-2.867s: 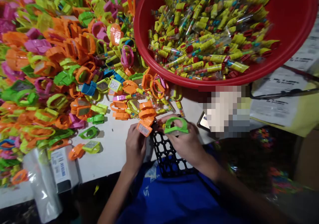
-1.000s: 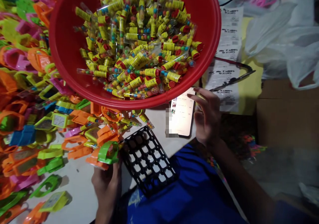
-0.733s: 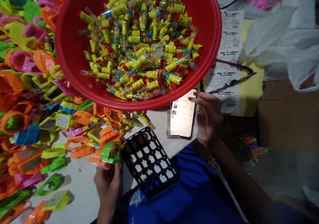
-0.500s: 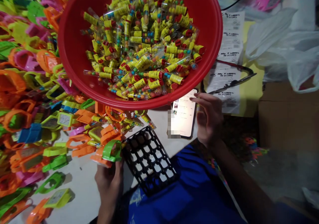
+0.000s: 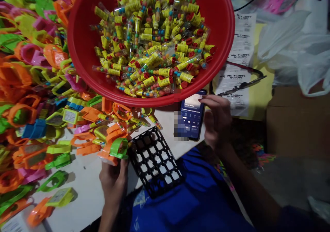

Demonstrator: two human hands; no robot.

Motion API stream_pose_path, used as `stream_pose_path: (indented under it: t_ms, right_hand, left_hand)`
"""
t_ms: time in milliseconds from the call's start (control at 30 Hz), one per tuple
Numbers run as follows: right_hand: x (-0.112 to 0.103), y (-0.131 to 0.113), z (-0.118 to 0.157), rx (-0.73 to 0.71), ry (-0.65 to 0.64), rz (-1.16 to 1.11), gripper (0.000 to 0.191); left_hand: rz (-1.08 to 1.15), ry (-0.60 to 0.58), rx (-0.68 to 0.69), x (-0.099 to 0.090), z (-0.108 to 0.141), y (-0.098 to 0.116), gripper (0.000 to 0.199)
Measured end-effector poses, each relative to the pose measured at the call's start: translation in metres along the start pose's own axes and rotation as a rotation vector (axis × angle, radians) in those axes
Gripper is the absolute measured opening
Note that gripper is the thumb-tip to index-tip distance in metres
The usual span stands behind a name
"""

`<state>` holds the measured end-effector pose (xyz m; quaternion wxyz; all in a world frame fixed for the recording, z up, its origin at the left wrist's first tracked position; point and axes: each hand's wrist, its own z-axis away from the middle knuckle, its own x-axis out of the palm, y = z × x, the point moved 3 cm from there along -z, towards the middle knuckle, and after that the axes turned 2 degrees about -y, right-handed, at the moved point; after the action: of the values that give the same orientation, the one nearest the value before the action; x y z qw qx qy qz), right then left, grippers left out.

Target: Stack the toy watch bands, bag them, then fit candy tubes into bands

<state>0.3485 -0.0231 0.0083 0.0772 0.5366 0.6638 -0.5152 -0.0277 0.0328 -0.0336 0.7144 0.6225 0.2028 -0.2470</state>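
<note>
My left hand (image 5: 113, 178) is closed around plastic toy watches at the table's front edge: an orange one (image 5: 107, 155) and a green one (image 5: 119, 148). Just right of it, a black grid tray (image 5: 156, 163) rests partly over the edge, tilted. My right hand (image 5: 218, 122) is beside the phone (image 5: 192, 116), fingers apart and fingertips at the upper right of its lit screen. The phone lies on the table below the rim of a red basin (image 5: 152, 102), which holds several candy tubes (image 5: 152, 61) with yellow labels.
Colourful toy watches (image 5: 33, 130) cover the left of the white table (image 5: 85, 187). Right of the basin lie printed sheets (image 5: 238, 53), a dark thin tool (image 5: 243, 85) and white plastic bags (image 5: 296, 49). A cardboard box (image 5: 296, 122) stands at the right.
The phone screen has changed from a bright white list to a dark page with playback controls. The view has shifted slightly; both hands stay in nearly the same places.
</note>
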Motion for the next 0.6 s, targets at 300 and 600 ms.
stream_pose_path:
  t_ms: [300,600]
  right_hand:
    - [0.0018,0.002,0.0016,-0.006,0.036,0.004,0.03]
    - [-0.0007,0.0019,0.0018,0.002,0.031,0.014,0.031]
  left_hand:
    - [0.068,-0.02,-0.046,0.0017,-0.0006,0.0032,0.047]
    - [0.12,-0.03,-0.046,0.0046,-0.0024,0.0066,0.054]
